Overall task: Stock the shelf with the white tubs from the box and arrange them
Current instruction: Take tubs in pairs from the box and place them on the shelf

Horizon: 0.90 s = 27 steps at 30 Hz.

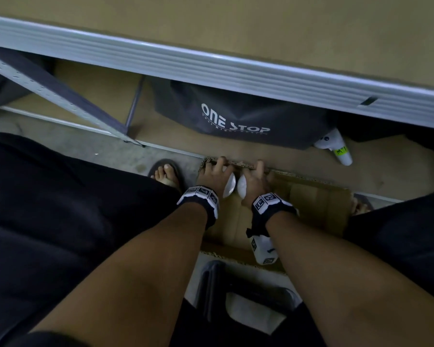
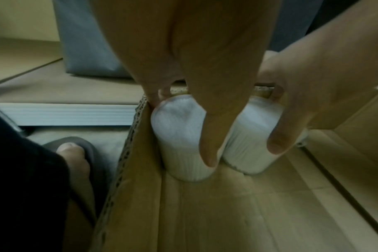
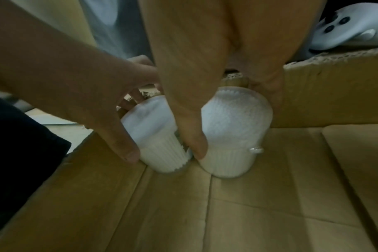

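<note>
Two white ribbed tubs stand side by side in the far left corner of an open cardboard box (image 1: 318, 204) on the floor. My left hand (image 1: 217, 175) grips the left tub (image 1: 229, 187), thumb on the near side (image 2: 209, 153) and fingers behind it against the box wall. My right hand (image 1: 254, 179) grips the right tub (image 1: 243, 189) the same way. In the right wrist view its thumb (image 3: 196, 146) lies between the right tub (image 3: 233, 133) and the left tub (image 3: 155, 139). Both tubs rest on the box floor. The shelf's pale metal rail (image 1: 211, 68) runs above.
On the low shelf board (image 1: 286, 159) behind the box sit a dark bag printed ONE STOP (image 1: 236, 118) and a white device with a green label (image 1: 336, 149). A sandalled foot (image 1: 167, 176) stands left of the box. A slanted metal brace (image 1: 60, 93) crosses at left.
</note>
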Tool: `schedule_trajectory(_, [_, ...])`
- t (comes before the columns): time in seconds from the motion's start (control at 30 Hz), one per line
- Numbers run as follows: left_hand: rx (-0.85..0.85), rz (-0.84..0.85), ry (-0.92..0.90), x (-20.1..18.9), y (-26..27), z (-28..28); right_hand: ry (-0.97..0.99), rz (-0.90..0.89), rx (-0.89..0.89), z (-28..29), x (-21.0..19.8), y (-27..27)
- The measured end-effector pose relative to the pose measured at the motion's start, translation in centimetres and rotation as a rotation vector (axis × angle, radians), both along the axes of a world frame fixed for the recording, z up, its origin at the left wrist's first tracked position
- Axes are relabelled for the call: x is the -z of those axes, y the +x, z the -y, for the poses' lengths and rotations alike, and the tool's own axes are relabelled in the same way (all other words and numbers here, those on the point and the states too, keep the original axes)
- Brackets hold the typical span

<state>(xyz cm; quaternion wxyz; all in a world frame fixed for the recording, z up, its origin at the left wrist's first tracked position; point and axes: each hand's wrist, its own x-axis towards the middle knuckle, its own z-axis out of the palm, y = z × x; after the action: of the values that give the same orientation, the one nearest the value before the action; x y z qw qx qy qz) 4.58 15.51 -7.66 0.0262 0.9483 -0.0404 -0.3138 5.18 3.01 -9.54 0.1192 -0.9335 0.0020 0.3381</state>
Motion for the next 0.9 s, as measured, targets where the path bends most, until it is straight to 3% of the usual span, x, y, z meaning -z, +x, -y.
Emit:
schedule_trajectory(0.4, [-0.125, -0.147, -0.131, -3.5, 0.1, -0.3, 0.011, -0.077, -0.02, 0.9, -3.7, 0.0])
schedule_trajectory(0.63, [-0.181, -0.082, -0.203, -8.5, 0.4, -0.5, 0.057, -0.034, 0.02, 1.9, -9.2, 0.1])
schedule_trajectory(0.9, [-0.032, 0.1, -0.161, -16.1, 0.2, 0.6, 0.028, 0.15, -0.031, 2.9, -18.1, -0.7])
